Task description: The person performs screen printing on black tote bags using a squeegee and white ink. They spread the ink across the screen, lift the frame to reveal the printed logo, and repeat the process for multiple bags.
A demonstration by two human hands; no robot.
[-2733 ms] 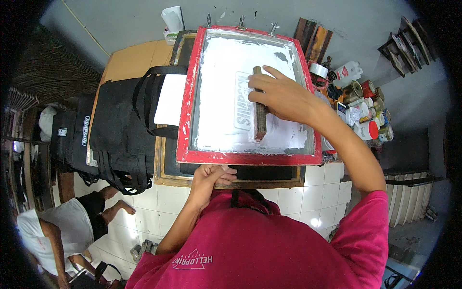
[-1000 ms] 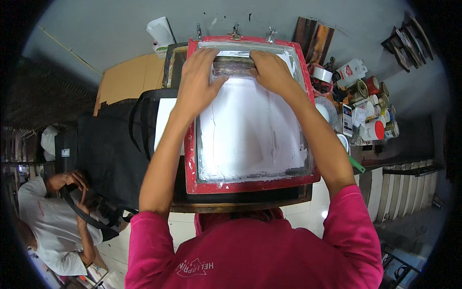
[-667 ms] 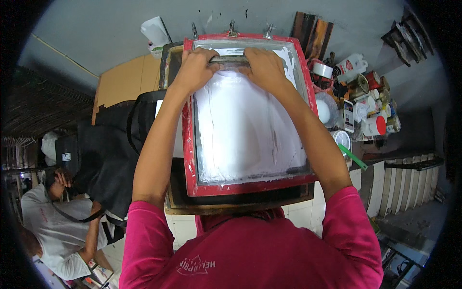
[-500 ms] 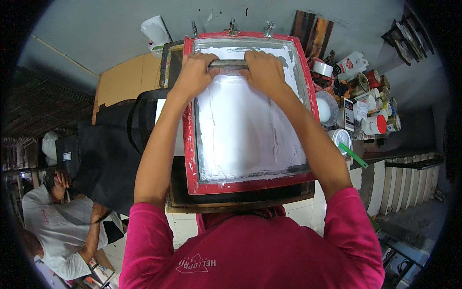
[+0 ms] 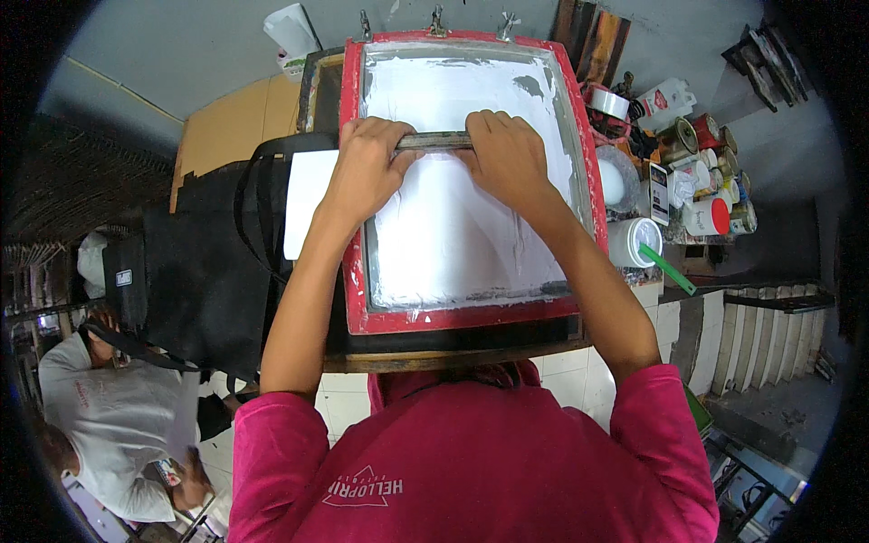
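Note:
A red-rimmed printing screen (image 5: 471, 319) lies in front of me, its mesh smeared with white ink (image 5: 434, 240). Across the upper part of the mesh rests a squeegee (image 5: 435, 141), its handle gripped at both ends. My left hand (image 5: 367, 163) closes on the left end, thumb toward the near side. On the right end my right hand (image 5: 509, 158) has its fingers curled over the far side. The blade's lower edge is hidden. Metal clamps (image 5: 438, 22) stand along the screen's far edge.
A white tub (image 5: 626, 242) with a green-handled tool (image 5: 668, 270) stands right of the screen, near a phone (image 5: 658, 194) and several cans (image 5: 677, 140). Left are a white sheet (image 5: 306, 204) and black bags (image 5: 213, 271). A co-worker (image 5: 127, 407) is at lower left.
Both hands have drawn the squeegee toward me over the mesh, uncovering more of its far part. The screen sits higher in view. The co-worker's arms have shifted.

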